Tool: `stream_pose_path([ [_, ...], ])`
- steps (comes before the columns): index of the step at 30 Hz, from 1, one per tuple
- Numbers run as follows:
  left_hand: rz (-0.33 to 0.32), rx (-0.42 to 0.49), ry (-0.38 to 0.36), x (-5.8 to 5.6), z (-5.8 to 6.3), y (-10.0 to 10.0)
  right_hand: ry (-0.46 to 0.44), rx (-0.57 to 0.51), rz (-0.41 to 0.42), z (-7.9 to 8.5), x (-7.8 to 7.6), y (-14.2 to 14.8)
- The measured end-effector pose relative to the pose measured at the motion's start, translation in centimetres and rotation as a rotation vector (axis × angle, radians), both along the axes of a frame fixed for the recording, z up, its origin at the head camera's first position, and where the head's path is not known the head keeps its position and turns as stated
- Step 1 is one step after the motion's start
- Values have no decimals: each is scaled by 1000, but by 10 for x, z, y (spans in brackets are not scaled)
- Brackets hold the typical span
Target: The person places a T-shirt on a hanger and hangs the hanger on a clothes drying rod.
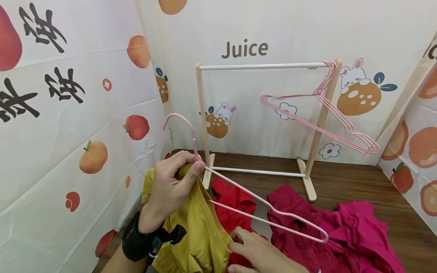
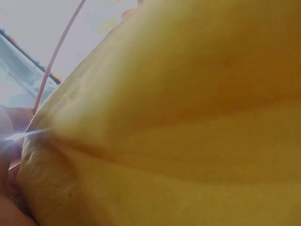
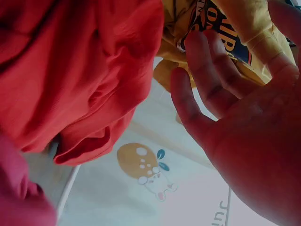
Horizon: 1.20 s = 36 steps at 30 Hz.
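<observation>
In the head view, my left hand (image 1: 172,185) grips a pink clothes hanger (image 1: 239,185) at the base of its hook, along with the top edge of a yellow shirt (image 1: 194,223). One hanger arm sticks out bare to the right; the other side is hidden by the shirt. Yellow cloth fills most of the left wrist view. My right hand (image 1: 263,252) is at the shirt's lower right edge, with a fingertip touching the cloth. In the right wrist view its fingers (image 3: 202,70) are extended and spread, near a dark lettered print (image 3: 221,30) on the shirt.
A wooden rack (image 1: 261,66) with white bars stands behind. Several pink hangers (image 1: 321,93) hang at its right end. A red garment (image 1: 232,201), a dark red one (image 1: 290,212) and a magenta one (image 1: 365,227) lie on the brown table (image 1: 365,182). Printed cloth walls surround it.
</observation>
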<state>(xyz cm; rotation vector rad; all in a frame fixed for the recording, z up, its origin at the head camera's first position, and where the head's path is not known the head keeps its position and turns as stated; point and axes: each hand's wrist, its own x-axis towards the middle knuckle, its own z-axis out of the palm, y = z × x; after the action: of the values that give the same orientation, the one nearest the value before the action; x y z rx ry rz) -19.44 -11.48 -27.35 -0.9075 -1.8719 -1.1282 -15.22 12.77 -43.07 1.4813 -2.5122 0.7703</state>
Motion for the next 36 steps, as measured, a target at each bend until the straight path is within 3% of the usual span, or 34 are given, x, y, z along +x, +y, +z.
stream_pose_path([
  [6,43,-16,-46,-4,-7,-6,162,26,-30,-4,-1,10],
  [8,51,-23,-55,-6,-10,-9,174,14,-52,-1,-2,15],
  [14,106,-33,-37,-14,-16,-22,101,-29,-148,14,-3,34],
  [21,172,-63,-23,-19,-22,-40,254,-195,-251,38,-10,62],
  [30,134,-179,-62,-15,-29,-48,229,-216,-321,61,-8,90],
  [36,94,-255,-149,-14,-30,-51,225,-232,-305,67,-7,94],
])
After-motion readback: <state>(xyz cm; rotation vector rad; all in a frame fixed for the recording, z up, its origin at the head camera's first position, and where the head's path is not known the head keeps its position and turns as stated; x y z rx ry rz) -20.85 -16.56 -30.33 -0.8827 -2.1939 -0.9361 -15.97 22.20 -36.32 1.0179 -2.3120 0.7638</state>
